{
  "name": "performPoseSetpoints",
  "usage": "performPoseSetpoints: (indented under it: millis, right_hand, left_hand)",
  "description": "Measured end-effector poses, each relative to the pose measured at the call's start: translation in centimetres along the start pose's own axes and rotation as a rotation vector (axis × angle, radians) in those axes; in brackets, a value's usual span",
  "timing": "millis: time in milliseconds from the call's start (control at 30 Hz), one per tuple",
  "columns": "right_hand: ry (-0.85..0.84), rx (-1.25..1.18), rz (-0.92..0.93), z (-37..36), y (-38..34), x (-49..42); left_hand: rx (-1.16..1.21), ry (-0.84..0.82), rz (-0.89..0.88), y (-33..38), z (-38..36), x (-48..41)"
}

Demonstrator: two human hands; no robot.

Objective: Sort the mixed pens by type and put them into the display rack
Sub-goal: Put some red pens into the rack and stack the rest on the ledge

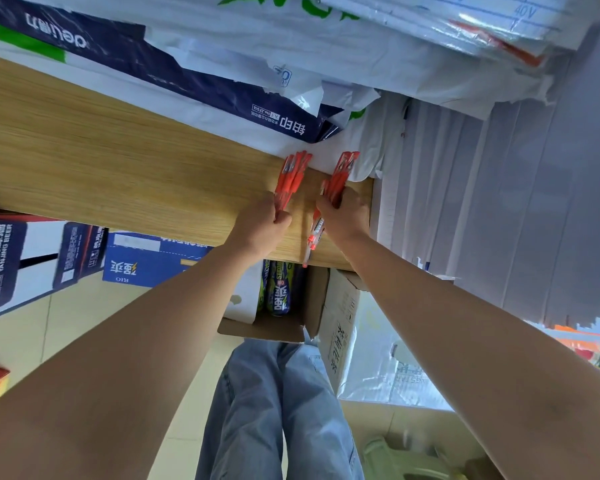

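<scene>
Pens fill both hands. The left hand [265, 220] is clenched round a bundle of red pens [291, 178], its fingers curled over the lower ends while the capped ends fan away from the person. The right hand [345, 213] grasps a second red bundle [340, 174] in the same way, knuckles up and the pens sticking out past the fingertips. The two bundles stand near each other but apart, both tilted the same way, with their far ends reaching the white wrapper at the back of the wooden tabletop [118, 168]. Between the hands a single red-and-white pen [314, 237] lies on the wood, its lower end poking over the near edge of the table; its upper end is just beside the right hand, and it cannot be told whether the hand touches it. Behind the pens, wrapped reams of paper [187, 74] in white and dark blue are stacked across the back of the table, and loose white sheets [499, 202] are piled to the right. Under the table edge an open cardboard box [312, 306] holds green and blue drink cans [279, 292]. Blue cartons [146, 263] sit on the tiled floor to the left. Both bare forearms reach in from below, above legs in light blue jeans [274, 393].
</scene>
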State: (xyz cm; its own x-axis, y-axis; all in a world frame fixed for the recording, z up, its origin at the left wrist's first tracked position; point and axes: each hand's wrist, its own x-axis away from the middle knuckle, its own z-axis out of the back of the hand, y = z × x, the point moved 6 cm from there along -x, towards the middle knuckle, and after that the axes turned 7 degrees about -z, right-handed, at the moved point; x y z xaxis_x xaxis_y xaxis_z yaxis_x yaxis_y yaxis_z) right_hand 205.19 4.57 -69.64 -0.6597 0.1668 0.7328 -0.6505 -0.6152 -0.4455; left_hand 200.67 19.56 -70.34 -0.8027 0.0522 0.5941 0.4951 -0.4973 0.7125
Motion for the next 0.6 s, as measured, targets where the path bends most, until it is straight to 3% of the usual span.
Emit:
performPoseSetpoints:
  millis: [100,333,600]
  right_hand:
    - [-0.091,-0.079,-0.015,0.2,-0.1,1.3]
    - [-0.182,-0.258,0.01,2.0,-2.2,6.1]
    - [-0.141,-0.573,0.028,5.4,-5.6,12.8]
  left_hand:
    - [0.212,0.009,0.089,-0.3,0.1,1.4]
    - [0.394,0.035,0.143,3.1,1.8,6.5]
    - [0.56,-0.078,0.265,7.9,3.8,14.2]
